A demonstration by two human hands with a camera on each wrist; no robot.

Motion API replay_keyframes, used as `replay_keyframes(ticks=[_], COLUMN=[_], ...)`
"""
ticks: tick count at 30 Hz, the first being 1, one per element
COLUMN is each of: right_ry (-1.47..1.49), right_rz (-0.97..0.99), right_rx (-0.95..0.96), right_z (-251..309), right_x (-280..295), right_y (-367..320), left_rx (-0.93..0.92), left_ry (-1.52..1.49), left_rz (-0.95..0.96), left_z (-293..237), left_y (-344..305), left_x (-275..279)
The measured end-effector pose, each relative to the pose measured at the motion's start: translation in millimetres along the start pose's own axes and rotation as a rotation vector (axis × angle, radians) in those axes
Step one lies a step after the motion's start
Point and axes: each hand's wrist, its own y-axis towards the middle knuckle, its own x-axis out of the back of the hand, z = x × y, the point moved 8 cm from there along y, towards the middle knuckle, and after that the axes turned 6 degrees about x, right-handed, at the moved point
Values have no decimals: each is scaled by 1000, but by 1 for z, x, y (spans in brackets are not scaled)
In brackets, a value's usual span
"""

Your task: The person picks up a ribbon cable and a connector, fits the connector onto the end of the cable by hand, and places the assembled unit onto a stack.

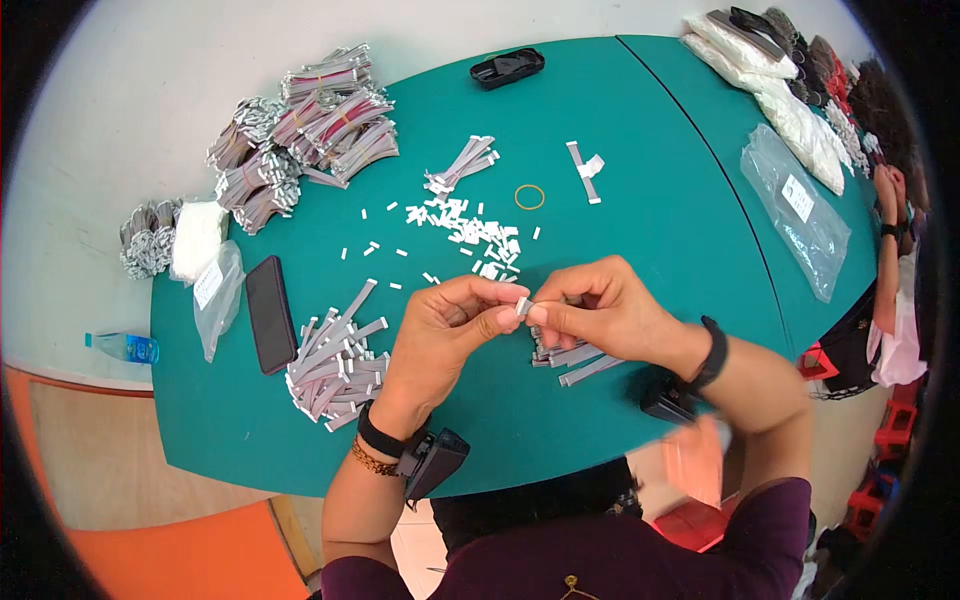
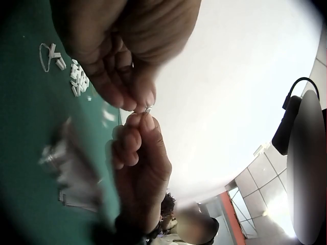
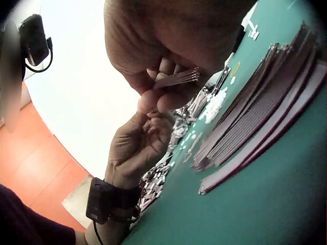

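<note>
Tabletop: green and rounded, carrying all the rest, with the phone near its left edge.
Tied bundles: grey ribbon strips in a heap, beyond the phone at the far rim.
Loose pile: the same grey strips, untied, just right of the phone.
Clear bag: flat, with a white label, just left of the phone.
Phone: black, lying flat.
Left hand: right of the phone, past the loose pile, raised over the tabletop; thumb and forefinger pinching the ribbon strip.
Right hand: farther right of the phone, fingertips meeting the left ones; fingers curled, pinching the same strip.
Small stack: grey strips under the right hand, well right of the phone.
White pieces: tiny, scattered, right of the phone and farther back.
Rubber band: yellow, beyond the white pieces, well apart from the phone.
Ribbon strip: short and grey, held between both hands above the tabletop, well right of the phone.
</note>
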Motion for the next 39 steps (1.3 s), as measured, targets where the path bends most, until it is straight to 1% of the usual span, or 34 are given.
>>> replay_keyframes(ticks=[10,16,19,22,25,28,31,34,37,39], right_ry=[-32,-9,-30,-75,-181,-52,-67,-246,-83,-56], right_rz=[-13,-11,-6,-26,-32,-9,1,-20,-12,-23], right_rx=[-11,-27,-46,32,113,48,30,130,78,88], right_z=[2,0,0,-1,2,-3,2,4,-4,-5], right_x=[1,1,1,2,2,-1,-2,1,0,-1], right_y=[1,1,1,1,0,1,1,-1,0,0], left_rx=[9,-115,-110,-152,-206,-198,-210,-243,-225,-224], left_ry=[38,179,285,354,425,419,458,506,462,411], left_rz=[-21,-85,-108,-136,-144,-131,-150,-160,-161,-173], left_z=[-1,-7,-9,-11,-12,-11,-12,-15,-14,-13], left_y=[-1,-2,-3,-5,-6,-6,-8,-10,-10,-9], left_x=[0,-2,-3,-5,-6,-6,-6,-9,-8,-7])
